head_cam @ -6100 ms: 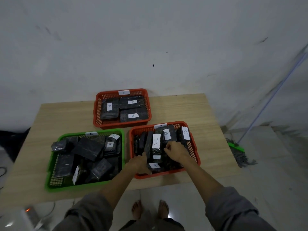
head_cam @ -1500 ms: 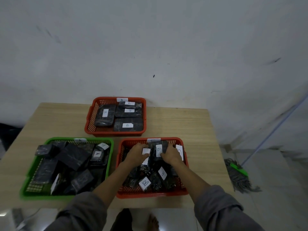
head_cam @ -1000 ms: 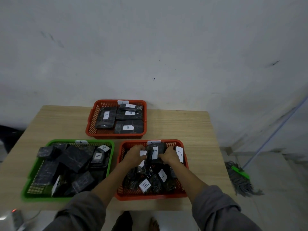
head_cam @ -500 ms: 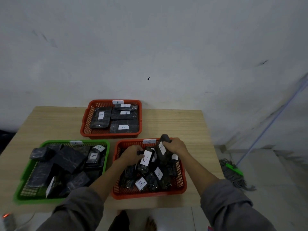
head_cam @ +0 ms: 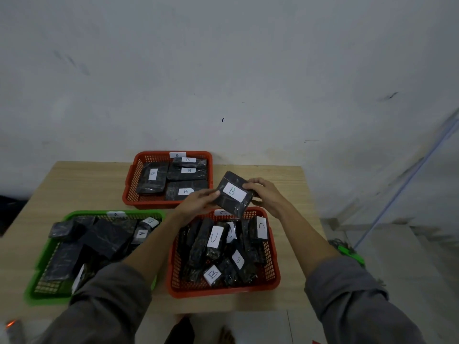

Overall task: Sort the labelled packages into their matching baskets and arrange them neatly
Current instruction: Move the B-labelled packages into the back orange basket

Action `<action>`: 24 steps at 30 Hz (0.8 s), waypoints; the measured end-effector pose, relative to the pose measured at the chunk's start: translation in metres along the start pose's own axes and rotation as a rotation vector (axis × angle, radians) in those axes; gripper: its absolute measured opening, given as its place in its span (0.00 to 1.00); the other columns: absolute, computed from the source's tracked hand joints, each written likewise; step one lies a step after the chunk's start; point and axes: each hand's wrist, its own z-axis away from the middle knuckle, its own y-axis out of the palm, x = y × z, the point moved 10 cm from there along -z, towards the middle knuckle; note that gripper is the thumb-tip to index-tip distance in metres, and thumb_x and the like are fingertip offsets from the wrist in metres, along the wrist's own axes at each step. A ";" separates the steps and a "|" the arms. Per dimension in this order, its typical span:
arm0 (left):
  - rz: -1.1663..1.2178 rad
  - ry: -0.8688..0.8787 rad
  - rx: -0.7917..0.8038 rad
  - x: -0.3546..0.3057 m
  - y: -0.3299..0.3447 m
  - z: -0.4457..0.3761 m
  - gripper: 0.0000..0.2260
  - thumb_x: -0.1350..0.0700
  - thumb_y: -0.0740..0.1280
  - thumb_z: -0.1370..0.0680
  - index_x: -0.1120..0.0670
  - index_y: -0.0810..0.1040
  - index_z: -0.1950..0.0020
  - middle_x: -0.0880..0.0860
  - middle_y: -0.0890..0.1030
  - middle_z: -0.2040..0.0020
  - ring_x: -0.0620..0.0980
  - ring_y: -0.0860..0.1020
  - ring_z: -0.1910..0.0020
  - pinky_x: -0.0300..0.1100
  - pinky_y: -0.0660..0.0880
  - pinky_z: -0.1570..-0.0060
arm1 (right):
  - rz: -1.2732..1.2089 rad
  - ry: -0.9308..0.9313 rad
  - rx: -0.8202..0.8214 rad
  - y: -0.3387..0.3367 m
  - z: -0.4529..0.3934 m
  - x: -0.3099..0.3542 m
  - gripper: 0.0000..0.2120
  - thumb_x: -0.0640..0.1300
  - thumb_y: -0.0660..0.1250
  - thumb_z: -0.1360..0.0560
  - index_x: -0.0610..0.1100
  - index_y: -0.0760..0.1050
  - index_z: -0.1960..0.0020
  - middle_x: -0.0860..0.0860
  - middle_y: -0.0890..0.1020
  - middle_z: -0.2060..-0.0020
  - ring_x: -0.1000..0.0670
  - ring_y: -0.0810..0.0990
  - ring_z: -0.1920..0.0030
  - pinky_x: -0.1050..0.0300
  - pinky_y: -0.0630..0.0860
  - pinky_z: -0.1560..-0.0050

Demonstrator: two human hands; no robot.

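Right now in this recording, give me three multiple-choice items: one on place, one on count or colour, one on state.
1. Where is the held B package?
A. above the near red basket's far rim
B. in the green basket
C. on the floor

2. How many baskets are green?
A. three
B. one
C. none

3. How is the package held?
A. by both hands
B. by the left hand alone
C. by nobody

A: it hangs over that rim.
B: the other two, including the far red basket, are red.
A: the right hand grips it too.
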 end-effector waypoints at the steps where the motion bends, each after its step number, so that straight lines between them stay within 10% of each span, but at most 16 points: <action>1: 0.020 0.002 0.005 -0.003 -0.002 0.000 0.19 0.44 0.69 0.24 0.52 0.79 0.37 0.51 0.85 0.44 0.50 0.83 0.45 0.49 0.77 0.38 | -0.013 0.000 0.021 0.003 -0.002 0.002 0.16 0.45 0.75 0.28 0.42 0.78 0.42 0.47 0.84 0.53 0.49 0.80 0.52 0.51 0.74 0.47; 24: 0.253 -0.184 -0.646 0.068 -0.190 -0.005 0.18 0.61 0.67 0.21 0.66 0.74 0.32 0.65 0.78 0.38 0.64 0.79 0.41 0.54 0.78 0.43 | 0.347 -0.043 0.156 0.194 -0.090 -0.011 0.20 0.40 0.70 0.23 0.43 0.72 0.32 0.45 0.82 0.44 0.45 0.83 0.48 0.44 0.82 0.44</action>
